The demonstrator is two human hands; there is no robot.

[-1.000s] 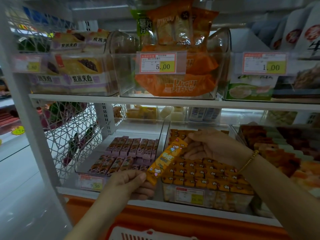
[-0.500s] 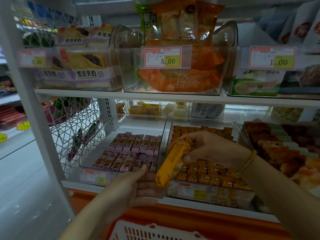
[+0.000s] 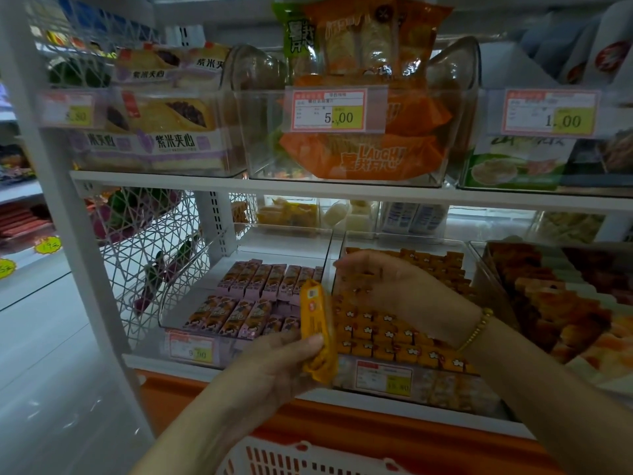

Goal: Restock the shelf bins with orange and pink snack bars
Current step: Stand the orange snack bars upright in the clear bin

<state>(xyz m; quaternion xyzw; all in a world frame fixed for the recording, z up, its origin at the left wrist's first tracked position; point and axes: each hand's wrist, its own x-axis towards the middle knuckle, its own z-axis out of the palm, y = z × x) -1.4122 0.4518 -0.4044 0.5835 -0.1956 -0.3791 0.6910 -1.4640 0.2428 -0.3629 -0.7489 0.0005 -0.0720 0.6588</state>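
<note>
The left hand (image 3: 274, 368) grips an orange snack bar (image 3: 317, 323) by its lower end, holding it upright just in front of the divide between the clear bin of pink snack bars (image 3: 260, 293) and the clear bin of stocked orange bars (image 3: 404, 334). The right hand (image 3: 387, 282) hovers palm down over those orange rows, its fingers loosely bent and, as far as the blur allows, holding nothing
</note>
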